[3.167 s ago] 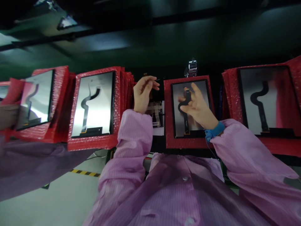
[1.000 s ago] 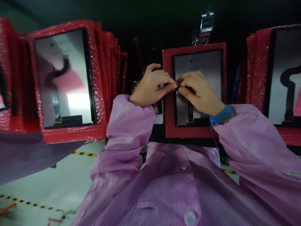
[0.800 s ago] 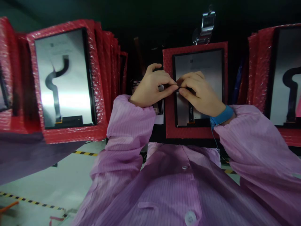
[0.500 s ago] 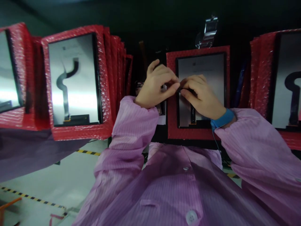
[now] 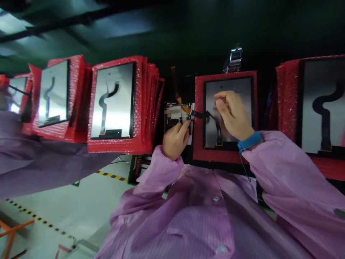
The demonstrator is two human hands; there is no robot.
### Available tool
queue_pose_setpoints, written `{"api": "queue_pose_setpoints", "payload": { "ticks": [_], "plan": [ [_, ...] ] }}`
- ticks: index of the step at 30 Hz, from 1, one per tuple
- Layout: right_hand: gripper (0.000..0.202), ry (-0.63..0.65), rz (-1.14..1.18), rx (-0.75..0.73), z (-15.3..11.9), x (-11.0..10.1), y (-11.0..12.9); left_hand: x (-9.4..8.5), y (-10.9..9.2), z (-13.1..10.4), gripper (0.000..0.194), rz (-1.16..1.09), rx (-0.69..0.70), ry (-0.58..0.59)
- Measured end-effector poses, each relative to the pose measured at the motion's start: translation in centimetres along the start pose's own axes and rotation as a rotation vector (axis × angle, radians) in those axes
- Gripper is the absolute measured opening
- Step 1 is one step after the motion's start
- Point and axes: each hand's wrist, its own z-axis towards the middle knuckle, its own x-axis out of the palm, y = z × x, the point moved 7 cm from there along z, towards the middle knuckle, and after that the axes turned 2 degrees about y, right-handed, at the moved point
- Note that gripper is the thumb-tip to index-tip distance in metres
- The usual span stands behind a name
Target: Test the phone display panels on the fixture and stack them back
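A display panel (image 5: 237, 108) lies back side up on a red bubble-wrap sleeve (image 5: 198, 144). Its black flex cable (image 5: 219, 129) reaches left and meets an orange ribbon cable (image 5: 175, 86) over a small circuit board (image 5: 175, 112). My left hand (image 5: 176, 139) is at the near edge of that board, fingertips just below the cable joint; whether they pinch anything is too small to tell. Above the panel my right hand (image 5: 233, 114), with a blue wrist strap (image 5: 250, 141), is held with its fingers apart and nothing in it.
Stacks of red sleeves with panels on top stand at the left (image 5: 142, 108) and right (image 5: 288, 108). A shiny metal clip (image 5: 235, 60) sits behind the middle panel. Another person's purple sleeve (image 5: 54, 162) reaches in at the far left.
My hands were together over the panel's left edge. The left has moved down and left to the board; the right has come away from the cable and opened. The view has shifted left.
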Motion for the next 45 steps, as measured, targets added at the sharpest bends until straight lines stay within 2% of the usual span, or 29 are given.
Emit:
{"api": "queue_pose_setpoints", "payload": {
  "ticks": [10,15,18,22,25,29,34,37,41,43,45],
  "plan": [
    [0.041,-0.11,-0.021,-0.035,0.2,-1.4,0.2,1.1,-0.2,0.3,0.044,0.094,-0.028,0.095],
    [0.035,-0.121,-0.076,-0.02,0.0,-2.8,0.6,0.9,0.1,0.5,0.043,0.07,-0.027,0.124],
    [0.035,-0.128,-0.217,0.039,-2.4,-4.5,1.3,-0.1,-0.6,0.2,0.038,-0.008,-0.019,0.049],
    [0.037,-0.101,-0.466,0.191,-7.8,-5.5,1.8,-1.4,-3.1,-1.3,0.035,-0.198,0.043,-0.125],
    [0.045,-0.061,-0.568,0.311,-10.8,-4.9,1.7,-0.6,-5.3,-2.3,0.036,-0.25,0.109,-0.09],
    [0.058,-0.072,-0.489,0.412,-11.7,-4.3,1.1,0.3,-6.5,-2.8,0.039,-0.235,0.122,-0.066],
    [0.058,-0.089,-0.232,0.54,-11.7,-5.4,0.2,0.2,-6.3,-2.7,0.036,-0.283,0.114,-0.021],
    [0.05,-0.134,-0.142,0.459,-11.2,-6.3,2.6,-0.3,-5.2,-2.2,0.037,-0.409,0.088,0.079],
    [0.044,-0.196,-0.046,0.235,-9.5,-6.2,8.6,-2.0,-3.5,-0.5,0.032,-0.712,0.04,0.264],
    [0.048,-0.145,0.039,0.124,-8.3,-4.9,11.3,-3.5,-2.4,0.9,0.031,-0.926,-0.074,0.195],
    [0.051,-0.047,0.167,0.002,-7.4,-3.0,13.2,-5.0,-1.5,2.3,0.041,-1.126,-0.171,0.007]
  ]
}}
